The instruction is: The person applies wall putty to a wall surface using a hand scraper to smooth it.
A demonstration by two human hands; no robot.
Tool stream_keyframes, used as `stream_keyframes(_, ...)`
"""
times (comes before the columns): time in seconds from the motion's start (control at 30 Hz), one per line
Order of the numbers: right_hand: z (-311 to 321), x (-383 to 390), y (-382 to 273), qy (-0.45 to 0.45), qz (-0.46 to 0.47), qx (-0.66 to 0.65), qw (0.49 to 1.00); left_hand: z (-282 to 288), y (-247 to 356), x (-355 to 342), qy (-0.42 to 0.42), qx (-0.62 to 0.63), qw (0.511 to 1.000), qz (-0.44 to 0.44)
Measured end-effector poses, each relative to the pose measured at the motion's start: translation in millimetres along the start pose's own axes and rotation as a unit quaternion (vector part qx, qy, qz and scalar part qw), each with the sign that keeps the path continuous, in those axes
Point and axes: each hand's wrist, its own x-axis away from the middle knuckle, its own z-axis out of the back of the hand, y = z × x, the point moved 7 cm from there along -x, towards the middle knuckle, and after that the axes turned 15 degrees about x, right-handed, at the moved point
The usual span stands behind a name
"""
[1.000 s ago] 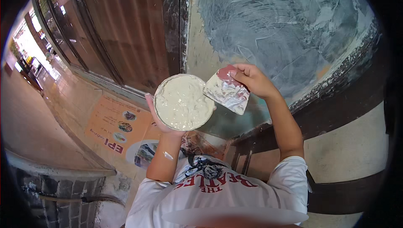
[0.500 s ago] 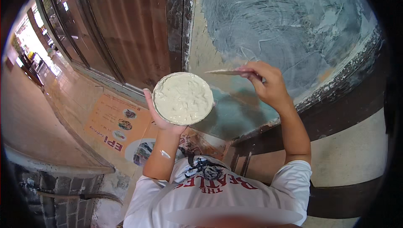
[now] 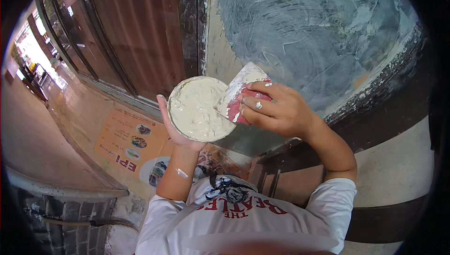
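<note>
My left hand (image 3: 177, 130) is wrapped round a round tub of putty (image 3: 194, 109), its thumb up along the left side. Thick off-white paste fills the tub, its surface lumpy. In my right hand (image 3: 276, 107) is a red putty scraper (image 3: 241, 95), its flat face smeared with white paste. The scraper's edge rests at the right rim of the tub, over the paste. White smears mark my right fingers and my left forearm.
Ahead on the right stands a wall (image 3: 309, 30) coated with streaky grey-blue putty. A dark wooden door frame (image 3: 194, 25) borders it on the left. An orange printed banner (image 3: 126, 135) lies below, near a grey brick structure (image 3: 70, 217).
My right hand has come left and down and turned the scraper, bringing its broad face into view and its edge to the tub. The tub has shifted slightly left.
</note>
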Motion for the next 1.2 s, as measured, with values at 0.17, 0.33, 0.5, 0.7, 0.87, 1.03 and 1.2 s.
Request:
stream_keyframes(0.17,-3,4,-3,-0.002,-0.019,-0.004,1.000,1,-6,-3,0.000,-0.001,1.000,0.011)
stream_keyframes(0.33,-1,3,-6,-0.011,-0.016,-0.013,1.000,3,-10,-2,-0.008,-0.002,1.000,0.021)
stream_keyframes(0.5,-1,6,-6,0.004,-0.031,-0.035,0.999,4,-11,-3,-0.008,0.001,1.000,0.017)
stream_keyframes(0.7,4,7,-4,0.030,-0.033,-0.032,0.998,9,-11,0,0.008,0.012,1.000,0.008)
stream_keyframes(0.87,2,19,7,0.032,-0.092,-0.006,0.995,14,-12,-1,0.051,-0.002,0.999,0.002)
stream_keyframes(1.03,-12,35,39,0.050,-0.205,-0.022,0.977,12,-8,5,-0.032,0.040,0.998,0.028)
stream_keyframes(1.2,-46,73,84,0.005,-0.362,-0.014,0.932,34,6,8,-0.041,0.081,0.996,0.019)
